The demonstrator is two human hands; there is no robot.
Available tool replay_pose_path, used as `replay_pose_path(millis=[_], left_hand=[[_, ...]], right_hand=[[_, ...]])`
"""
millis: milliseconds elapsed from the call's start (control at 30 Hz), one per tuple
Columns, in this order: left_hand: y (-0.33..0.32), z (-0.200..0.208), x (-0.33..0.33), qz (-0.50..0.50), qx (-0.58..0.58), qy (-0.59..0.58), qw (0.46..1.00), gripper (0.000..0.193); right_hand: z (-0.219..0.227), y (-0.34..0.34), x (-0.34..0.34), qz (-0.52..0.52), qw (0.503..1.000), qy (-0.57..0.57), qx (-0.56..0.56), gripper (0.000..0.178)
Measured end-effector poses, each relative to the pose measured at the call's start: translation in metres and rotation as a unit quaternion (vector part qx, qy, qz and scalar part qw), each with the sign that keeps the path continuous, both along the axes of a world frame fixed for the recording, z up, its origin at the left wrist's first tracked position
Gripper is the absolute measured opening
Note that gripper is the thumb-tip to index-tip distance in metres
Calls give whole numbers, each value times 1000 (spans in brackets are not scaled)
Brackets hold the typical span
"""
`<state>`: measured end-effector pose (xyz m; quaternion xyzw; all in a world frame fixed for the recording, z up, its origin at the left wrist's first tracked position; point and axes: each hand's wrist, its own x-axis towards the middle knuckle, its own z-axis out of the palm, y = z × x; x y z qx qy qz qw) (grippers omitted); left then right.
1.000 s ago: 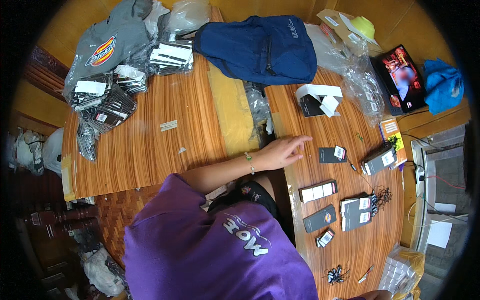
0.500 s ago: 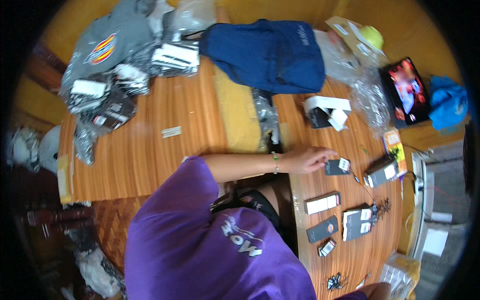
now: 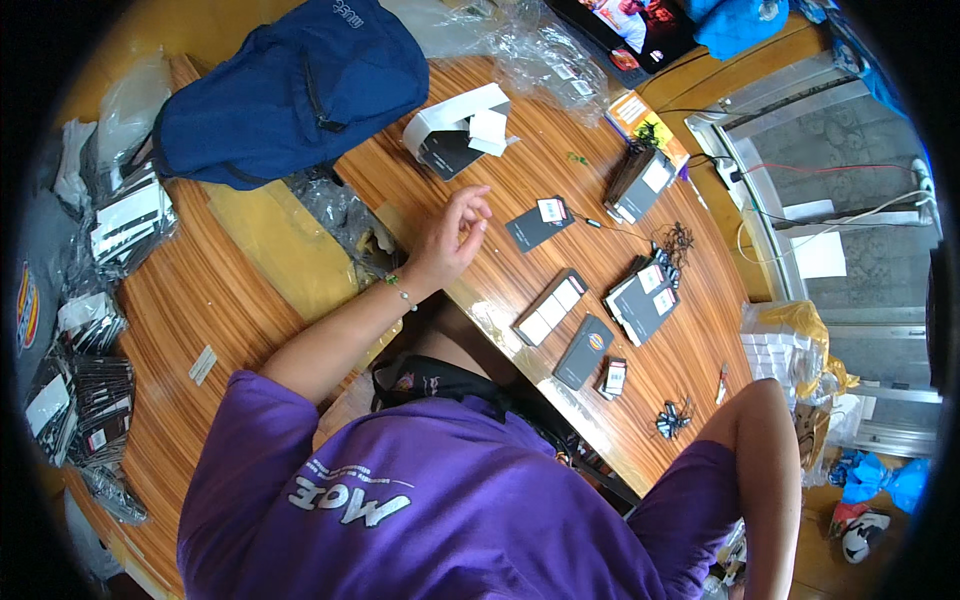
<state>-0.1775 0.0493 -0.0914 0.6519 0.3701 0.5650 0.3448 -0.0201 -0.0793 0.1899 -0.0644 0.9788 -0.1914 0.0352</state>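
Observation:
My left hand (image 3: pixel 452 240) hovers over the wooden table, fingers loosely curved and apart, holding nothing. Just right of its fingertips lies a dark hang tag (image 3: pixel 538 224) with a white sticker and a thin cord. Farther right are a stack of dark tags (image 3: pixel 640 187) and another dark stack (image 3: pixel 643 298) with white stickers and black strings. Nearer me are a stack of white labels (image 3: pixel 550 307), a dark tag with a small emblem (image 3: pixel 583 352) and a small sticker pile (image 3: pixel 612 378). My right arm bends downward at the lower right; its hand is out of view.
A white box (image 3: pixel 420 125) with dark contents stands beyond my left hand, near a navy backpack (image 3: pixel 290 95). Plastic-wrapped packs (image 3: pixel 135 220) crowd the left side. Black cords (image 3: pixel 672 418) lie at the right, a clear bag (image 3: pixel 780 345) beyond them. A lit screen (image 3: pixel 630 25) stands at the back.
The view has swung to the right. My left hand has drawn back from the edge of the stickered dark tag, which stays on the table. More of my bent right arm shows.

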Motion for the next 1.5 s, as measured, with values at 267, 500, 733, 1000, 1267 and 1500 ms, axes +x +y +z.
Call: replay_pose_path(millis=[267,500,733,1000,1267,1500], left_hand=[[1,-1,4,-21,-11,-39,999,46],[3,-3,2,-15,-13,-22,1000,45],[2,-3,3,-4,-19,-9,1000,43],[4,-3,4,0,-32,-3,999,43],[5,-6,3,11,-35,9,999,42],[4,2,3,-8,-56,5,998,38]], right_hand=[[8,-13,-13,22,1000,-1,-22,26],[8,-13,-10,42,999,13,-30,25],[7,-11,-5,56,997,15,-53,24],[10,-16,2,70,996,11,-53,24],[11,-16,1,73,996,7,-54,23],[8,-9,0,79,994,14,-78,23]])
